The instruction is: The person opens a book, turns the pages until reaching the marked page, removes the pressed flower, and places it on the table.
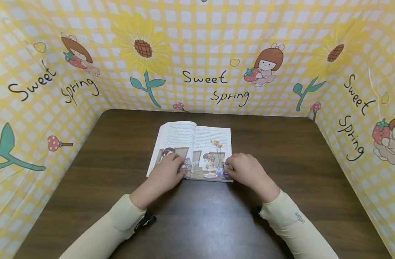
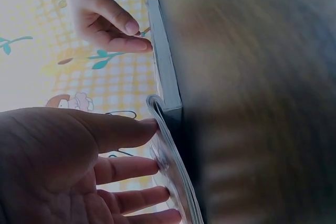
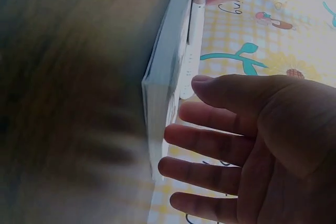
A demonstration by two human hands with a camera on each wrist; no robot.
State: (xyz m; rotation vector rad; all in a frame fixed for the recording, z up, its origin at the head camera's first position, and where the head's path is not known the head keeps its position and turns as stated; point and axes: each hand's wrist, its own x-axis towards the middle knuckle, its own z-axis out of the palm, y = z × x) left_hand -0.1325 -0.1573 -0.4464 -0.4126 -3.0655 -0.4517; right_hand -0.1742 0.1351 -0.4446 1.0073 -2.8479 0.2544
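Note:
An open picture book (image 1: 210, 138) lies on the table, its pages printed with text above and a coloured scene of cartoon figures below. Over the lower left page is my left hand (image 1: 162, 174); in the left wrist view its thumb and fingertips touch the page surface near the spine. My right hand (image 1: 247, 171) is at the lower right corner of the book. In the right wrist view the right hand's fingers (image 3: 215, 140) are spread and nearly straight beside the thick page block (image 3: 160, 93). The hands cover parts of the picture.
The dark wooden table (image 1: 197, 208) carries the book near its far half. A yellow checked cloth (image 1: 197, 43) with sunflowers and cartoon figures stands around the back and both sides. Dark straps (image 1: 145, 220) show at the cuffs of the pale sleeves (image 1: 103, 230).

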